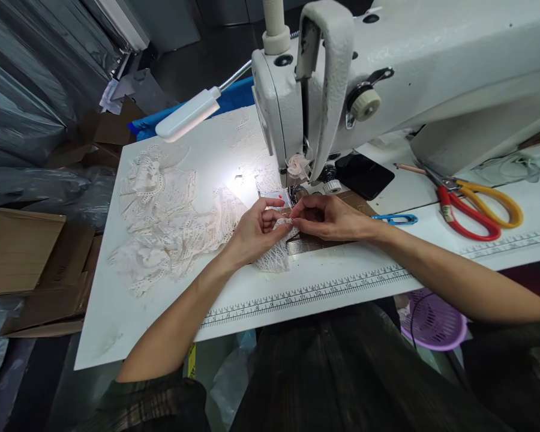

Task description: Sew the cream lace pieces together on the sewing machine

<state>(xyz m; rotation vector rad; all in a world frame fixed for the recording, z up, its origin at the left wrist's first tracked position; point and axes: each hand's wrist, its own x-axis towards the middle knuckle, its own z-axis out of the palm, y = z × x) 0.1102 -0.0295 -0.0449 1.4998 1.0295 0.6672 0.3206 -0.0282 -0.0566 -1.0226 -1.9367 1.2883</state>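
My left hand pinches the edge of a strip of white lace just in front of the needle area. Fingertips of my right hand close on the same lace from the other side, nearly touching my left thumb. Above both hands is the head of a white sewing machine; its presser foot is partly hidden by my fingers. The lace runs left into a gathered pile on the white table. A small fabric flower hangs on the machine head.
Right of my hands lie blue thread snips, a black phone and red-and-yellow scissors. A lit lamp reaches over the table. Printed ruler tape lines the front edge. Cardboard boxes stand left; a purple basket sits below.
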